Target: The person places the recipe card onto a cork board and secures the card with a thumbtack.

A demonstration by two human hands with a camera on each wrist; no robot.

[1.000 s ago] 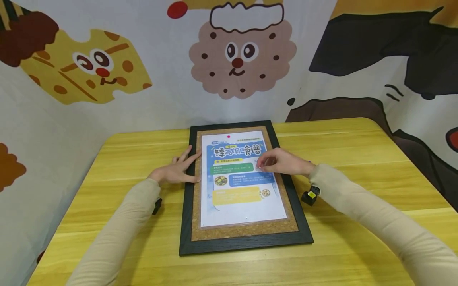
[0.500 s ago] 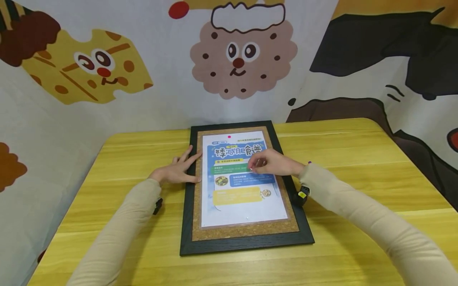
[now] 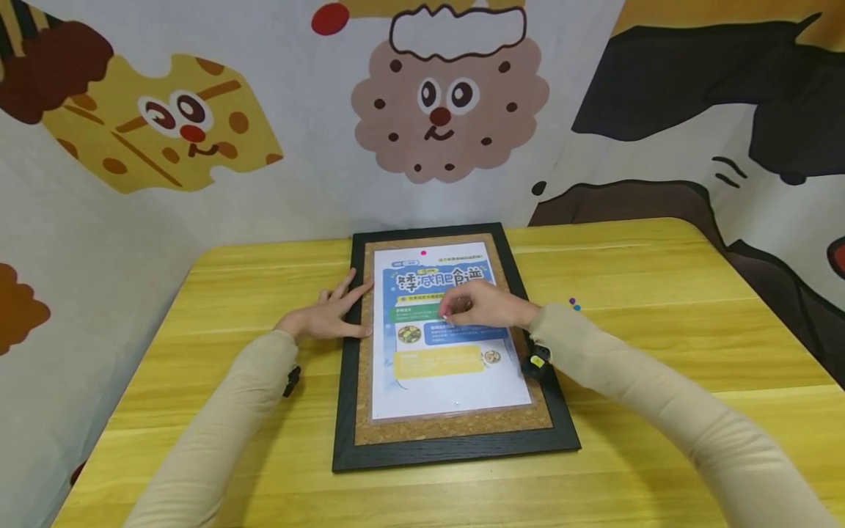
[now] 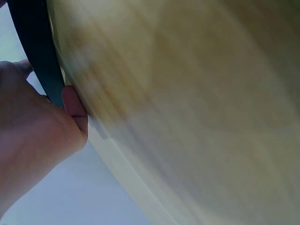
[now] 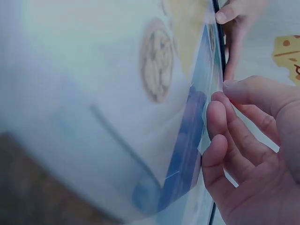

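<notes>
A black-framed cork board (image 3: 455, 456) lies flat on the wooden table, bearing a laminated poster (image 3: 422, 400) with blue, green and yellow blocks. One pink pushpin (image 3: 423, 253) sits at the poster's top edge. My left hand (image 3: 323, 315) rests spread over the frame's left side, its fingertips at the poster's left edge. Over the poster's middle, my right hand (image 3: 488, 304) pinches a small white pushpin (image 3: 445, 317), mostly hidden by the fingers. In the right wrist view, the right hand's curled fingers (image 5: 218, 152) are close to the poster's surface.
Purple and blue pushpins (image 3: 574, 304) lie on the table (image 3: 660, 293) right of the board. Behind the table hangs a white cloth (image 3: 297, 191) printed with cartoon food. The board's far edge is close to that cloth.
My right hand has moved left across the poster with the small white pushpin, uncovering the purple and blue pushpins on the table. The left hand and the board have stayed put.
</notes>
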